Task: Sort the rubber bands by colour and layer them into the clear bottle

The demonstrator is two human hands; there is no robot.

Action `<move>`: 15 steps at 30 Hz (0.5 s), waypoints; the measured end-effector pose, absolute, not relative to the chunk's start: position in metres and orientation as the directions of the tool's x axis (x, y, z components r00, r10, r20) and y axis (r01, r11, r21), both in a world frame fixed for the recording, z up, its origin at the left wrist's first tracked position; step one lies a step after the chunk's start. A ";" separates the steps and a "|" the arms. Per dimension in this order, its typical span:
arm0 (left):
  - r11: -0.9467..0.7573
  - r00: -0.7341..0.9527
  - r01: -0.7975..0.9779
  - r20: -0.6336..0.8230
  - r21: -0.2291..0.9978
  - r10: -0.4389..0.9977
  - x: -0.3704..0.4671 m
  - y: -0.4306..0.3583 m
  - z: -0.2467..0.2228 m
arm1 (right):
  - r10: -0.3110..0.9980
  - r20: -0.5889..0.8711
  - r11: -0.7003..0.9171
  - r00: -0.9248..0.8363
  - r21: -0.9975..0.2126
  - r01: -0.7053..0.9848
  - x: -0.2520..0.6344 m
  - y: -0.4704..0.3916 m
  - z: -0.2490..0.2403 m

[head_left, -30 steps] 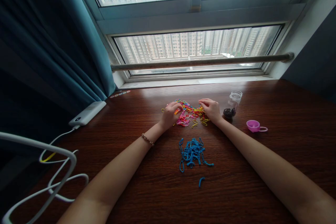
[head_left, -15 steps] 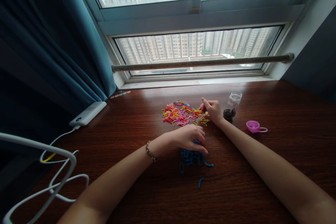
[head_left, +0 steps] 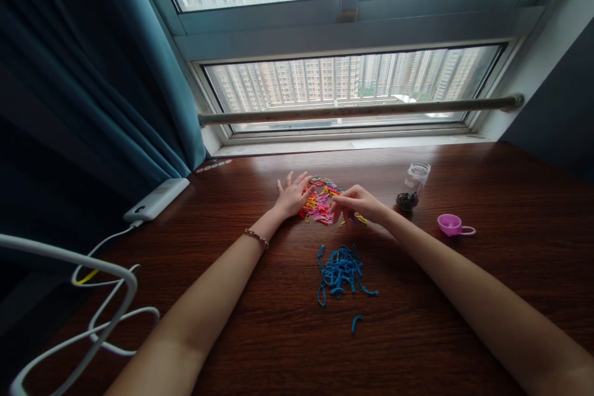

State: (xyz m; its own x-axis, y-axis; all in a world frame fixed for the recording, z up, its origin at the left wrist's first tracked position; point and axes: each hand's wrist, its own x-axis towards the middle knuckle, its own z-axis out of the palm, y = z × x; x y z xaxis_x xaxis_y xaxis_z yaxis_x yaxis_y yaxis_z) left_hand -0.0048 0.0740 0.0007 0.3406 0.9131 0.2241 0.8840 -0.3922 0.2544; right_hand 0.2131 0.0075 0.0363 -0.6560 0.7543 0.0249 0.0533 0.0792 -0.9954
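Small hair elastics in red, pink, yellow and other colours lie in a loose pile (head_left: 320, 205) on the dark wooden table. My left hand (head_left: 291, 198), a beaded bracelet on its wrist, rests at the pile's left side with fingers spread and nothing in it. At the right side my right hand (head_left: 358, 203) reaches in, fingers bent and brought together at the tips. What they pinch, if anything, is hidden. Nearer to me lies a separate heap of blue elastics (head_left: 342, 271), with one short blue piece (head_left: 356, 323) apart from it.
To the right stand a clear jar (head_left: 416, 178) with dark elastics at its bottom and a pink cup-shaped lid with a loop (head_left: 450, 224). A white power bank (head_left: 156, 199) and looped white cable (head_left: 116, 315) are at the left. A window rail (head_left: 362, 112) runs behind.
My left hand has left the blue heap, moved up and left to the coloured pile, and spread its fingers. My right hand has shifted left over the pile's right part.
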 end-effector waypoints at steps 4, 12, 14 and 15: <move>-0.401 0.373 0.879 0.151 0.259 0.915 -0.005 0.080 -0.004 | 0.654 -0.044 -0.064 -0.756 -0.998 0.004 0.219 0.008 0.038; -0.417 0.363 0.848 0.216 0.327 0.907 -0.008 0.084 -0.006 | 0.914 0.176 0.091 -0.365 -0.967 -0.239 0.213 0.014 0.032; -0.430 0.364 0.832 0.239 0.352 0.900 -0.009 0.084 -0.005 | 0.961 0.261 0.251 -0.086 -0.961 -0.115 0.220 0.024 0.023; -0.440 0.365 0.822 0.258 0.362 0.895 -0.009 0.084 -0.005 | 0.951 0.310 0.310 -0.005 -0.951 0.015 0.224 0.029 0.017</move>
State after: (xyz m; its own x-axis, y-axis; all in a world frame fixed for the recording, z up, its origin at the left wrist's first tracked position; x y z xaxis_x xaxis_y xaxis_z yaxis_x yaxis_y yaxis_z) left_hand -0.0091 0.0841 -0.0047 0.3650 0.8945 0.2581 0.8218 -0.4398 0.3622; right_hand 0.2236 0.0293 0.0169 -0.0051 0.9508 0.3097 0.0147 0.3097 -0.9507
